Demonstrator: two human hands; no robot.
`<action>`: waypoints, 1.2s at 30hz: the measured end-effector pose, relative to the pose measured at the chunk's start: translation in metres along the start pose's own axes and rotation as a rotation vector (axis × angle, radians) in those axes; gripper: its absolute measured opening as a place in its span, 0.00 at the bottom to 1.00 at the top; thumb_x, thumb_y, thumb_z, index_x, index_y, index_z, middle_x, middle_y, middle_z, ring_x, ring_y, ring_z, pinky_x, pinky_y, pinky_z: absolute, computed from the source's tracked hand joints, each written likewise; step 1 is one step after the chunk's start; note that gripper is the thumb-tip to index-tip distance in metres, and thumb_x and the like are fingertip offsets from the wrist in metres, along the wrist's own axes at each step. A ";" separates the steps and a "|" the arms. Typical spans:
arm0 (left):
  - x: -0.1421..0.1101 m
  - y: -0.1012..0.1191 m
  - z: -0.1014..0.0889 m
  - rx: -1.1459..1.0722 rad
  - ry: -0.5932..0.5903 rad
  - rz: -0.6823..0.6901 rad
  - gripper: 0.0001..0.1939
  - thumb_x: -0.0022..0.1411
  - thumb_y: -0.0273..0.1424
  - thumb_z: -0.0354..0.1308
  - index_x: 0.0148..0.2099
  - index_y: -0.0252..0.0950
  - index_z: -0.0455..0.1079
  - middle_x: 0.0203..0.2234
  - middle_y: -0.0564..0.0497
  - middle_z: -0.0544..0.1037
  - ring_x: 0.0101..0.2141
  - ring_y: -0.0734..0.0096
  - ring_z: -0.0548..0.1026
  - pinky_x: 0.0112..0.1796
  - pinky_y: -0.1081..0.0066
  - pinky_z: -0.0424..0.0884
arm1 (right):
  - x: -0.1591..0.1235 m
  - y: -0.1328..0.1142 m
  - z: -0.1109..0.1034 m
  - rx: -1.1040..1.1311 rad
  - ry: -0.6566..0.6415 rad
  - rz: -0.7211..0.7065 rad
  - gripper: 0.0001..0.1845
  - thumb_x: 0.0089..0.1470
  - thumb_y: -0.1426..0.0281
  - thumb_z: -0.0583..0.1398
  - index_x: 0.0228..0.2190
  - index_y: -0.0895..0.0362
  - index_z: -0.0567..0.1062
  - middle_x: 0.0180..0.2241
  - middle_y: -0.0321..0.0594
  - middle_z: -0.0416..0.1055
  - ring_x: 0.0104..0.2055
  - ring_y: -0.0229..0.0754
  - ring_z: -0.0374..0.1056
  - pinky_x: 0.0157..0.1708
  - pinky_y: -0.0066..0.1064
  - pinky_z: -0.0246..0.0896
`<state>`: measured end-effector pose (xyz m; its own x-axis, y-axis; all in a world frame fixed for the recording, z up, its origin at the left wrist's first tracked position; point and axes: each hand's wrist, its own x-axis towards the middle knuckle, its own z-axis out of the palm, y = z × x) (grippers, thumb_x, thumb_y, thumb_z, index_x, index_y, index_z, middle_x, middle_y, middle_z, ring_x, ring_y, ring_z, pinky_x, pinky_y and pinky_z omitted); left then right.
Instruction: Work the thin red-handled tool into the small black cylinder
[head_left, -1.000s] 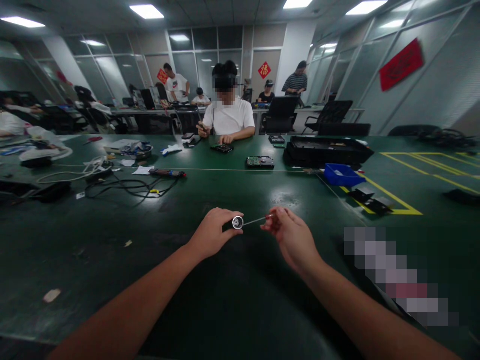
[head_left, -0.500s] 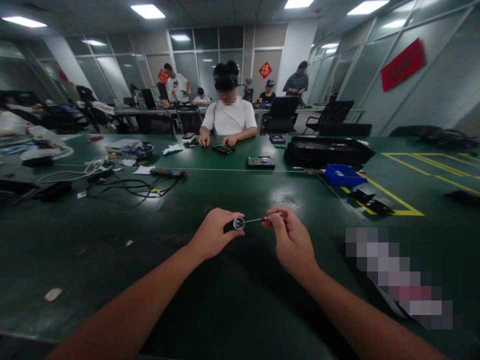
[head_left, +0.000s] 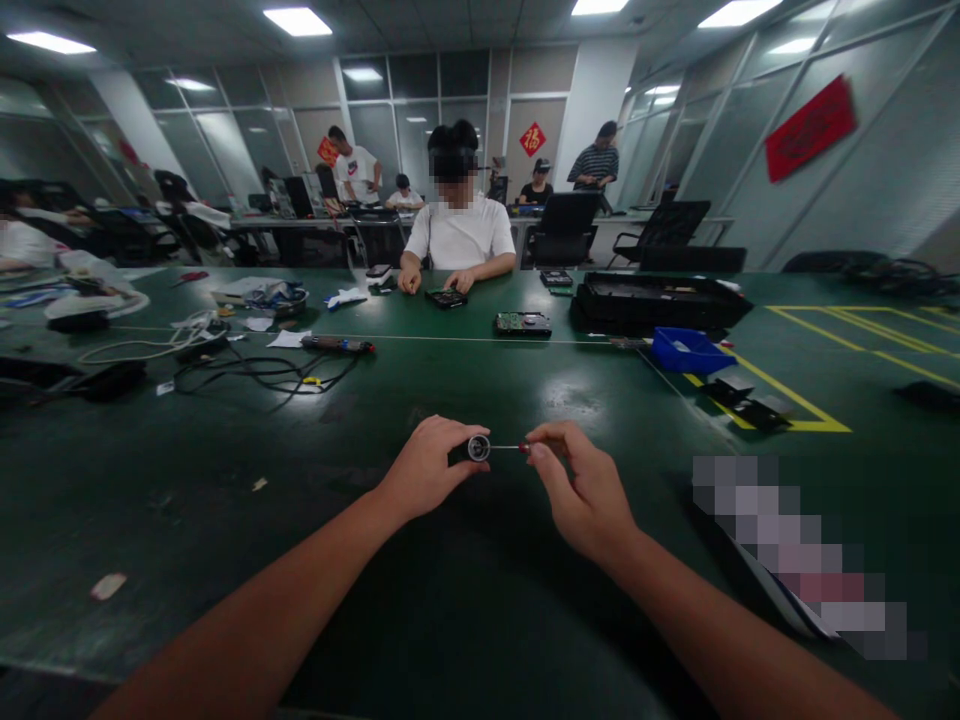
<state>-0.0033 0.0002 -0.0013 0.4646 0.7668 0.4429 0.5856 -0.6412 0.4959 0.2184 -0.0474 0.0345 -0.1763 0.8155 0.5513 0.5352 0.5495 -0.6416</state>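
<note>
Between the thumb and fingers of my left hand (head_left: pixel 421 466) is a small round metal part (head_left: pixel 478 447), its hollow, ring-shaped end turned toward me. My right hand (head_left: pixel 583 486) is closed on the handle of a screwdriver (head_left: pixel 523 448), whose red collar shows at the fingertips. The thin shaft points left and its tip reaches the metal part; whether it sits in a screw cannot be made out. Both hands are above the green table (head_left: pixel 360 590).
Across the table a person (head_left: pixel 459 235) in a white shirt handles a hard drive (head_left: pixel 447 298). Another hard drive (head_left: pixel 523 324) lies nearer. On the right are a black case (head_left: pixel 660 302), a blue bin (head_left: pixel 691 350) and black brackets (head_left: pixel 750 405); on the left, black cables (head_left: pixel 255 378).
My right hand has turned the screwdriver so its shaft lies level, with the tip now at the metal part. The left hand stays nearly still. The person opposite has lowered a hand to the table.
</note>
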 end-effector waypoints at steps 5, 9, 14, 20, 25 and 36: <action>0.000 0.001 0.000 0.001 -0.008 -0.005 0.19 0.62 0.36 0.65 0.55 0.43 0.72 0.47 0.50 0.80 0.48 0.59 0.75 0.50 0.56 0.67 | -0.002 0.002 0.002 0.032 -0.005 0.034 0.10 0.65 0.64 0.54 0.39 0.53 0.74 0.32 0.39 0.76 0.33 0.43 0.73 0.35 0.34 0.67; 0.000 0.002 0.000 -0.002 0.012 -0.009 0.20 0.62 0.37 0.65 0.55 0.42 0.72 0.47 0.49 0.80 0.47 0.59 0.75 0.49 0.57 0.67 | -0.001 0.005 0.008 0.303 0.125 0.203 0.12 0.64 0.61 0.57 0.44 0.54 0.72 0.35 0.41 0.77 0.37 0.45 0.75 0.38 0.36 0.70; -0.001 -0.001 0.000 -0.013 -0.016 0.024 0.20 0.63 0.35 0.65 0.56 0.41 0.71 0.48 0.49 0.80 0.48 0.60 0.75 0.51 0.57 0.66 | 0.004 0.012 0.013 0.452 0.162 0.323 0.15 0.63 0.57 0.57 0.39 0.56 0.75 0.33 0.41 0.76 0.35 0.43 0.73 0.40 0.38 0.70; 0.001 -0.002 -0.001 -0.017 -0.028 0.029 0.18 0.63 0.35 0.65 0.55 0.42 0.72 0.49 0.49 0.80 0.49 0.59 0.75 0.52 0.56 0.66 | 0.012 0.030 0.016 0.684 0.209 0.487 0.17 0.62 0.54 0.57 0.36 0.55 0.73 0.31 0.39 0.73 0.32 0.42 0.73 0.38 0.40 0.73; 0.001 -0.002 0.000 -0.011 -0.022 0.011 0.20 0.62 0.36 0.66 0.56 0.42 0.72 0.49 0.50 0.80 0.48 0.59 0.75 0.51 0.56 0.67 | 0.007 0.019 0.014 0.427 0.220 0.330 0.17 0.64 0.55 0.55 0.38 0.55 0.72 0.33 0.41 0.75 0.35 0.44 0.74 0.39 0.39 0.71; 0.000 0.001 -0.001 0.004 -0.011 -0.005 0.20 0.62 0.36 0.66 0.56 0.42 0.72 0.48 0.49 0.80 0.48 0.59 0.75 0.51 0.56 0.67 | 0.001 0.006 0.008 0.120 0.110 0.177 0.12 0.65 0.60 0.56 0.40 0.53 0.73 0.32 0.39 0.78 0.34 0.44 0.76 0.35 0.34 0.67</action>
<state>-0.0031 -0.0001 -0.0002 0.4690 0.7703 0.4320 0.5905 -0.6372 0.4953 0.2143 -0.0421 0.0268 0.0067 0.8800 0.4750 0.4470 0.4223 -0.7886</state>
